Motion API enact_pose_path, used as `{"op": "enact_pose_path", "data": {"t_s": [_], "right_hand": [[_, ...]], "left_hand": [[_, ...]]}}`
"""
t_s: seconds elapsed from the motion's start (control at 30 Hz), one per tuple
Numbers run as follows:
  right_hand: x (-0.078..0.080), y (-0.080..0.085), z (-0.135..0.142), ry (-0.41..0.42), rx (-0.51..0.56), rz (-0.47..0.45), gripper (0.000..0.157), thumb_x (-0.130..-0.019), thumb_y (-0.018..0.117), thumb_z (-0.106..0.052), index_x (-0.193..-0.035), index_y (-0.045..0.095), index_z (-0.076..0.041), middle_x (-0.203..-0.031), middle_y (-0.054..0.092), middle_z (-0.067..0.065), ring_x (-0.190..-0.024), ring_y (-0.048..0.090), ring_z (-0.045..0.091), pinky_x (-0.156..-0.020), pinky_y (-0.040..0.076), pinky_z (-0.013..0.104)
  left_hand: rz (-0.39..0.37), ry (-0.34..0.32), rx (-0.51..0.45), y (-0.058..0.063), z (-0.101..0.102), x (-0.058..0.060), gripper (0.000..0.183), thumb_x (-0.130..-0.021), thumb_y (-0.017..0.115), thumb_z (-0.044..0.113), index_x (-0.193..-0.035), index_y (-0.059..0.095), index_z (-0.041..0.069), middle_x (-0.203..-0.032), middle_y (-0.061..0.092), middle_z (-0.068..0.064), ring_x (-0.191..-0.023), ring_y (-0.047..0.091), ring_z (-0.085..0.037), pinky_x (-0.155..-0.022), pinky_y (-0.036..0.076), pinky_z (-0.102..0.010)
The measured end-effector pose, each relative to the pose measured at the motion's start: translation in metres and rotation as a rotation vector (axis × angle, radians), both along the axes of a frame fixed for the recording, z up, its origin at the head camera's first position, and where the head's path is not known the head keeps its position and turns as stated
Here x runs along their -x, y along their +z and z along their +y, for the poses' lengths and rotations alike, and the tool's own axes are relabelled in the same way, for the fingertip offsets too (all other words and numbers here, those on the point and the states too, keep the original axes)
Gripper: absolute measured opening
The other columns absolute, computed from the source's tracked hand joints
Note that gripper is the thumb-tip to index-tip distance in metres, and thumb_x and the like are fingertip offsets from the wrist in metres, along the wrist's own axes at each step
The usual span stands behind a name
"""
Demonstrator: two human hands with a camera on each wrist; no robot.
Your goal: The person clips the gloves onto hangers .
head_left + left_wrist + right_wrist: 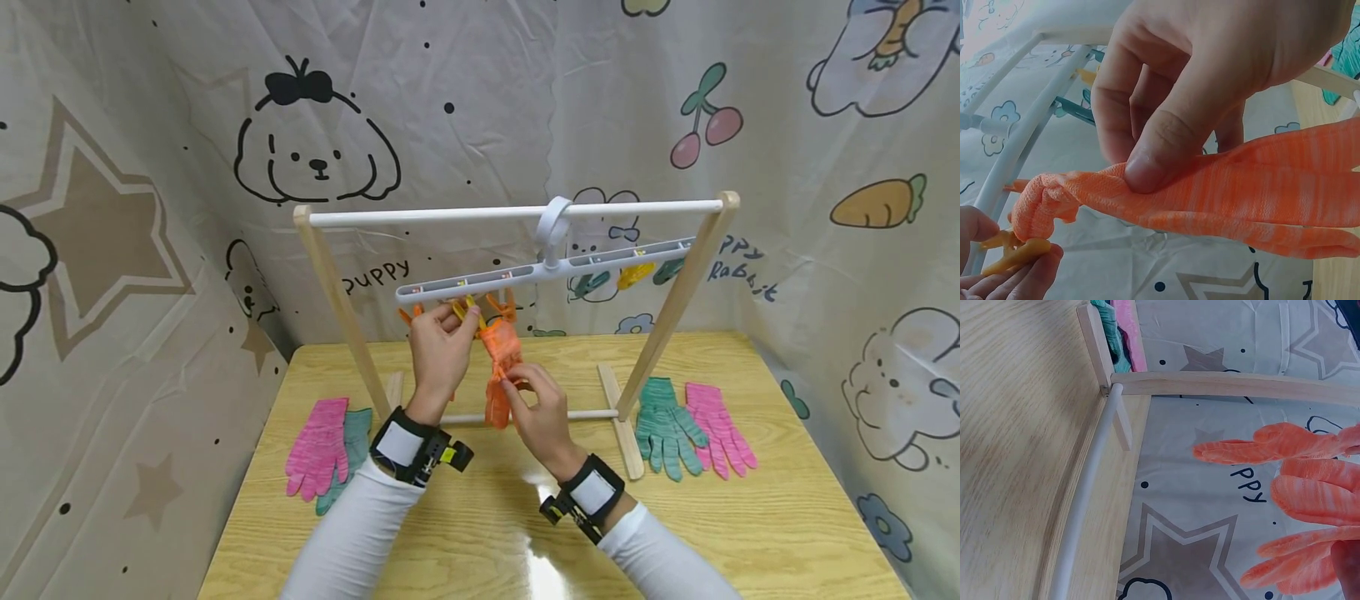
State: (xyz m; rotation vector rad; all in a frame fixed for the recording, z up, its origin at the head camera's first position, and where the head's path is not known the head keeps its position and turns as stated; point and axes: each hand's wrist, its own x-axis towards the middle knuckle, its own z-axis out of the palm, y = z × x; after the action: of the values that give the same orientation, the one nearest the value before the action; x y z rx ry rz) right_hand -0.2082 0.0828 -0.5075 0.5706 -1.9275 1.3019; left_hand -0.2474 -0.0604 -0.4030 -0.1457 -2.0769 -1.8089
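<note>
An orange knit glove (501,342) hangs below the grey clip hanger (480,282), its cuff up near an orange clip (508,307). My left hand (438,354) pinches a yellow clip (1019,255) between thumb and fingers, right at the cuff's edge. Lower down, my right hand (542,417) pinches the glove's body between thumb and fingers, seen large in the left wrist view. In the right wrist view, orange glove fingers (1254,450) hang in separate groups, and one fingertip (1347,565) shows at the edge. Part of the hanger's near end is hidden behind my left hand.
A wooden stand (667,317) with a white top rod (435,217) carries the hanger by its hook. Green and yellow clips (636,273) hang at its right. Pink (318,446) and green gloves (667,429) lie on the table at both sides.
</note>
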Motion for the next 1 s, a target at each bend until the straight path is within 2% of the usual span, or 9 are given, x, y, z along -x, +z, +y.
{"op": "enact_pose_path", "data": {"t_s": [0.1,0.27,0.4,0.53,0.73,0.9,1.0], "right_hand": [[0.000,0.000,-0.001,0.000,-0.005,-0.008,0.015,-0.086,0.073,0.008,-0.097,0.070,-0.001,-0.091,0.070,0.013,-0.083,0.068,0.025,-0.070,0.060,0.027],[0.000,0.000,-0.001,-0.002,-0.015,-0.018,0.014,-0.086,0.073,0.008,-0.098,0.070,-0.001,-0.090,0.070,0.013,-0.082,0.069,0.024,-0.070,0.060,0.027],[-0.001,-0.001,0.000,0.003,-0.021,-0.034,0.013,-0.087,0.073,0.006,-0.097,0.070,0.000,-0.090,0.070,0.013,-0.081,0.069,0.024,-0.069,0.061,0.029],[0.000,-0.002,0.000,0.006,-0.019,-0.056,0.012,-0.087,0.073,0.005,-0.097,0.071,-0.001,-0.090,0.071,0.012,-0.083,0.070,0.024,-0.068,0.061,0.032],[0.001,-0.007,-0.002,-0.012,-0.019,-0.090,0.014,-0.085,0.074,0.007,-0.097,0.070,0.000,-0.091,0.071,0.015,-0.083,0.070,0.027,-0.067,0.062,0.032],[0.004,-0.011,-0.002,-0.015,-0.011,-0.155,0.013,-0.086,0.075,0.004,-0.098,0.071,0.000,-0.094,0.072,0.016,-0.087,0.071,0.029,-0.067,0.062,0.035],[0.004,-0.010,-0.002,-0.017,-0.012,-0.198,0.011,-0.088,0.074,0.001,-0.098,0.071,-0.002,-0.094,0.072,0.015,-0.088,0.071,0.028,-0.067,0.062,0.034]], "left_hand": [[-0.003,0.011,0.001,0.001,0.000,0.000,0.019,-0.092,0.072,0.014,-0.099,0.075,-0.004,-0.091,0.078,-0.020,-0.073,0.074,-0.018,-0.042,0.035,-0.018],[-0.002,0.024,-0.007,0.001,-0.001,0.000,0.017,-0.091,0.075,0.015,-0.095,0.075,-0.002,-0.087,0.078,-0.019,-0.064,0.068,-0.008,-0.042,0.033,-0.018],[-0.010,0.018,-0.028,0.000,-0.002,0.001,0.019,-0.091,0.076,0.018,-0.096,0.076,0.000,-0.088,0.078,-0.019,-0.067,0.068,-0.004,-0.044,0.036,-0.018],[-0.012,0.015,-0.039,-0.001,-0.003,0.001,0.020,-0.090,0.077,0.019,-0.097,0.075,0.001,-0.089,0.078,-0.019,-0.073,0.071,-0.011,-0.051,0.044,-0.018],[-0.011,-0.002,-0.030,-0.003,-0.003,0.001,0.021,-0.090,0.076,0.014,-0.102,0.072,-0.002,-0.095,0.076,-0.018,-0.084,0.075,-0.024,-0.070,0.058,-0.021],[-0.015,-0.024,-0.014,-0.005,-0.003,0.001,0.022,-0.092,0.074,0.014,-0.106,0.070,-0.003,-0.099,0.075,-0.018,-0.090,0.075,-0.027,-0.080,0.061,-0.031],[-0.032,-0.039,-0.023,-0.007,-0.003,0.001,0.021,-0.092,0.073,0.013,-0.106,0.069,-0.002,-0.099,0.075,-0.018,-0.091,0.076,-0.027,-0.079,0.061,-0.029]]}}
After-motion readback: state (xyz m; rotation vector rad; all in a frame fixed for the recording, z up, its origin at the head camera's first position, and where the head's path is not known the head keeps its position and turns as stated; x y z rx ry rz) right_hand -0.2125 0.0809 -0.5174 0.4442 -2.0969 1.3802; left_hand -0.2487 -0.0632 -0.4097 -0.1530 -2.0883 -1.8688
